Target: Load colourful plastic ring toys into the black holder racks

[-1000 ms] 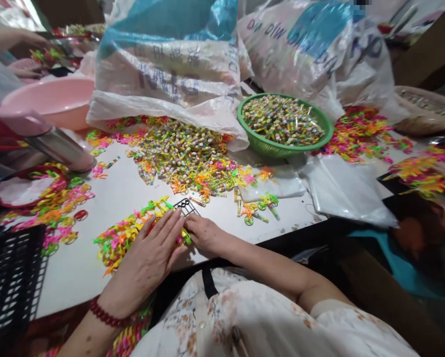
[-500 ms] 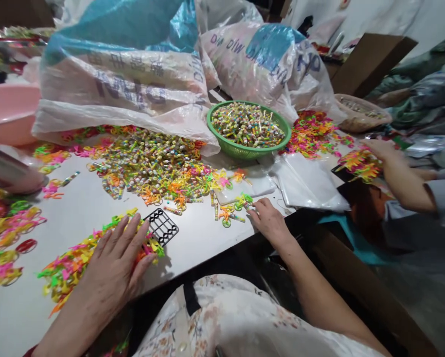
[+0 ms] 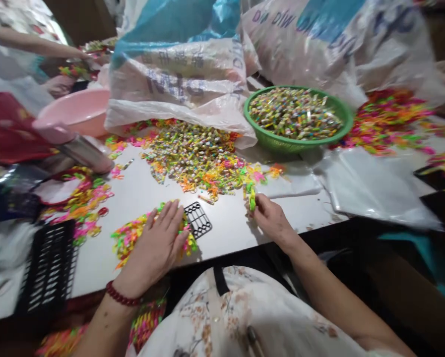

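Observation:
My left hand lies flat, fingers stretched out, over a heap of small bright plastic pieces in yellow, green, pink and orange. A black plastic grid touches the heap's right side, just beyond my fingertips. My right hand pinches a few small green and yellow plastic pieces above the table's front edge; their exact shape is blurred. Beyond both hands spreads a big pile of little patterned tubes, mixed with more coloured pieces along its near side.
A green basket full of tubes stands behind my right hand, with clear plastic bags in front of it. Large sacks back the table. On the left are a pink basin, a tumbler and a black rack. Another person's arm reaches in.
The view has swung left. My right hand has gathered up the green and yellow pieces that lay on the table before it. My left hand still rests on its heap.

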A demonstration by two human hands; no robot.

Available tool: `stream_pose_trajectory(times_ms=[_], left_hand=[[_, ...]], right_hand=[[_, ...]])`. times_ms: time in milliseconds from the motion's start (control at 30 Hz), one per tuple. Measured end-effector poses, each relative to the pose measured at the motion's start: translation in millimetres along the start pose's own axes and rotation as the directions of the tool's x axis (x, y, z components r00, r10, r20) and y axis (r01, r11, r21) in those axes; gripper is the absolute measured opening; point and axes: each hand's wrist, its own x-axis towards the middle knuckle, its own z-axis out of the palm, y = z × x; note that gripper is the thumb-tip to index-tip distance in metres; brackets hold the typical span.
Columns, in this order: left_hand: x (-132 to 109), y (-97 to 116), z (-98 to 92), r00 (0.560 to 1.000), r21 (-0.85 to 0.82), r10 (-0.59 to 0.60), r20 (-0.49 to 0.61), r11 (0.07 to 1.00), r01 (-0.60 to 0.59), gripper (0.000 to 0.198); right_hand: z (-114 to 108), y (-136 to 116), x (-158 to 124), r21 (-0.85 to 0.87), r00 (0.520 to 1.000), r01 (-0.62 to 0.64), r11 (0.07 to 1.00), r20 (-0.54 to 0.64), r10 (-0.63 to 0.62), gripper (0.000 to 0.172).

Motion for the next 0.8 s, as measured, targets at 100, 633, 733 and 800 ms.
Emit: stream_pose_trajectory(times_ms=[100, 633, 733, 800], left_hand=[[-4, 4, -15.1, 0.994, -0.078, 0.007, 0.108, 0.997, 0.002, 0.051], [1, 3, -2.8, 0.997, -0.003, -0.065, 0.043, 0.998, 0.065, 0.059], [1, 4, -2.2, 0.998, 0.001, -0.06, 0.034, 0.998, 0.06, 0.059], [2, 4, -1.2, 0.998, -0.004, -0.057, 0.019, 0.998, 0.057, 0.059]], right_hand=[[49, -26, 11, 0.289, 0.983, 0.013, 0.957, 0.173, -0.066, 0.008], [140, -56, 50, 0.07, 0.843, 0.345, 0.936, 0.416, -0.342, 0.013], [140, -55, 50, 0.019, 0.8, 0.425, 0.905, 0.46, -0.385, 0.013], [142, -55, 49, -0.013, 0.784, 0.46, 0.888, 0.476, -0.399, 0.011]])
